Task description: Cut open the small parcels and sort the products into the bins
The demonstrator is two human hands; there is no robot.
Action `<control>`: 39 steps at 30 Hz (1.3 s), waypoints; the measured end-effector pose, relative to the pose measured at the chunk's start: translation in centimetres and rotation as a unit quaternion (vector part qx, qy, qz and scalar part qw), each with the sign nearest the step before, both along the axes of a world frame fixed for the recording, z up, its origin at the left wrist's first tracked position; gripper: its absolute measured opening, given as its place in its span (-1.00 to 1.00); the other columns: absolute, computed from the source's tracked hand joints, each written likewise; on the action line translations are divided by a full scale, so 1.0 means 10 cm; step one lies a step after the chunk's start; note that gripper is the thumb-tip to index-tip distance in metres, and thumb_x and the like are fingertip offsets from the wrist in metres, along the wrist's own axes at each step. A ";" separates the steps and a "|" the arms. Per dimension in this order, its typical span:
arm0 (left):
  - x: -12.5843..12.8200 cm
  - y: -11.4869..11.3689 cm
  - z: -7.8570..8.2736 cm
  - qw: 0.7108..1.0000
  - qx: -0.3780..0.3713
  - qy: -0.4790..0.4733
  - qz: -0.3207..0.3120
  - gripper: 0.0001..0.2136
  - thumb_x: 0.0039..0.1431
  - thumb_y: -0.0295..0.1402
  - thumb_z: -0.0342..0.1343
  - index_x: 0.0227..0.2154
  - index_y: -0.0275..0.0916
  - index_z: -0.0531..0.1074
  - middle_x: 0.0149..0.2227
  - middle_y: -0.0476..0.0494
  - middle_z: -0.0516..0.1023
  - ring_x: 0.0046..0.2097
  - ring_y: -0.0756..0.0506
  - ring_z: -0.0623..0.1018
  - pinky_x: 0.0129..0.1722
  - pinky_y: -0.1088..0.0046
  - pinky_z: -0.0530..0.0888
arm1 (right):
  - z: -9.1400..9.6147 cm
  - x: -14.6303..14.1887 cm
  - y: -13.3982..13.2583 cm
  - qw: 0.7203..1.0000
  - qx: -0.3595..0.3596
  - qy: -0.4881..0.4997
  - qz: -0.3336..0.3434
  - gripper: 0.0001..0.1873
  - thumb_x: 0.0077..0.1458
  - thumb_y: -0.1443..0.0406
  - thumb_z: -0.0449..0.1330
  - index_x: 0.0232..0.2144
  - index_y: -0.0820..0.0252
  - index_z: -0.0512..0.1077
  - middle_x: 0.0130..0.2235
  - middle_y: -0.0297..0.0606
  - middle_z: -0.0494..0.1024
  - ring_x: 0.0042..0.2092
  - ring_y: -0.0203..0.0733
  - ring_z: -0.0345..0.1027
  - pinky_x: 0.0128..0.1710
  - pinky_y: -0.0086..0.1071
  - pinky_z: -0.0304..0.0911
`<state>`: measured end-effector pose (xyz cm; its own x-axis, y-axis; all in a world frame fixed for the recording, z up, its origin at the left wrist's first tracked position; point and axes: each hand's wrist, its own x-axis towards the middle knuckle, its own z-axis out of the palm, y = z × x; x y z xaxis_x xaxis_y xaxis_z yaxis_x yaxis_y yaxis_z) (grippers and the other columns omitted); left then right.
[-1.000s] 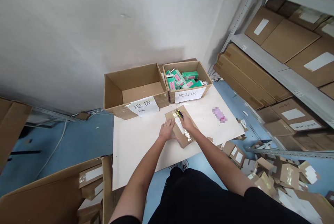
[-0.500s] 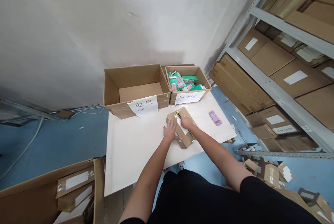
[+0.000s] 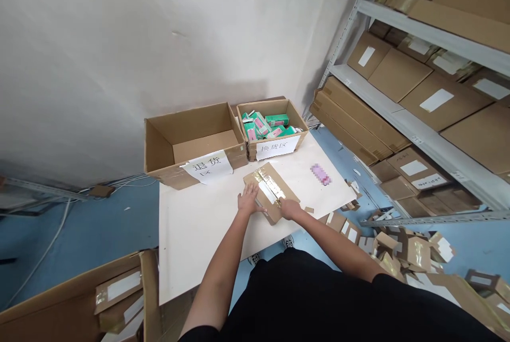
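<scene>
A brown cardboard box (image 3: 287, 189) with shiny tape and a white label lies tilted across the front of the white table (image 3: 191, 246). My left hand (image 3: 247, 199) rests on the box's left side with fingers spread, pressing against it. At the near end of the taped seam, my right hand (image 3: 290, 208) is closed; whatever it grips is hidden by the fingers. A slit runs along the tape toward that hand.
Behind stand an open carton (image 3: 199, 172) with a paper sign and a smaller carton (image 3: 274, 151) of green-and-pink boxes. A blurred pink item (image 3: 321, 174) lies right. Shelves (image 3: 398, 103) of boxes rise at right; a carton (image 3: 149, 289) of parcels sits lower left.
My right hand has moved along the seam from the box's far end to its near end. My left hand still holds its side, and the camera view has shifted slightly.
</scene>
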<state>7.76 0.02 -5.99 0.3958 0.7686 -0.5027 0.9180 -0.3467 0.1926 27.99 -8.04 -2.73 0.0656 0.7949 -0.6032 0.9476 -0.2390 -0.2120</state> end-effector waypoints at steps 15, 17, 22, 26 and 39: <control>0.81 -0.43 0.06 0.987 0.056 0.061 0.136 0.16 0.02 0.45 0.00 0.53 -0.18 -0.13 0.56 -0.35 -0.19 0.53 -0.47 -0.15 0.35 -0.06 0.19 | -0.19 1.21 -0.19 0.971 0.119 0.075 -0.191 -0.09 0.40 -0.05 0.03 0.52 0.23 -0.25 0.09 0.08 0.59 0.09 0.14 0.54 0.01 -0.20 0.32; 0.96 -0.58 0.08 0.982 0.060 0.073 0.162 0.14 0.06 0.46 -0.07 0.52 -0.26 -0.08 0.55 -0.43 -0.13 0.52 -0.51 -0.11 0.33 -0.04 0.21 | -0.31 1.23 0.01 0.967 0.121 0.099 -0.204 -0.03 0.36 -0.06 0.10 0.52 0.23 -0.26 0.09 0.07 0.59 0.12 0.12 0.52 0.01 -0.22 0.33; 1.04 -1.02 0.17 0.972 0.073 0.091 0.203 -0.02 0.21 0.38 -0.20 0.45 -0.29 0.13 0.43 -0.53 0.19 0.41 -0.52 0.19 0.22 -0.03 0.33 | -0.44 1.22 0.58 0.967 0.145 0.129 -0.165 0.03 0.21 0.05 0.32 0.50 0.14 -0.12 0.05 -0.04 0.62 0.10 0.08 0.53 0.00 -0.27 0.34; 0.98 -1.12 0.29 0.969 0.048 0.079 0.230 -0.25 0.30 0.25 -0.15 0.29 -0.18 0.41 0.24 -0.45 0.46 0.30 -0.49 0.35 0.20 -0.06 0.35 | -0.38 1.23 0.83 0.968 0.135 0.183 -0.104 -0.03 0.19 0.03 0.34 0.48 0.09 0.00 0.04 -0.11 0.63 0.08 0.05 0.53 0.01 -0.30 0.35; 1.11 -0.71 -0.11 0.991 -0.009 0.016 0.134 -0.15 0.32 0.27 -0.21 0.53 -0.02 -0.23 0.58 -0.12 -0.34 0.55 -0.36 -0.28 0.44 -0.07 0.01 | -0.18 1.61 0.29 0.970 0.099 0.211 -0.072 -0.39 0.39 0.29 0.03 0.43 -0.06 0.14 -0.16 -0.27 0.66 -0.24 -0.11 0.56 -0.11 -0.34 0.38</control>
<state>18.89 -7.06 -7.08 0.1629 0.8346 -0.5262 0.9823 -0.0874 0.1655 44.05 -5.18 -4.49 -0.0356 0.8992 -0.4361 0.7261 -0.2765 -0.6295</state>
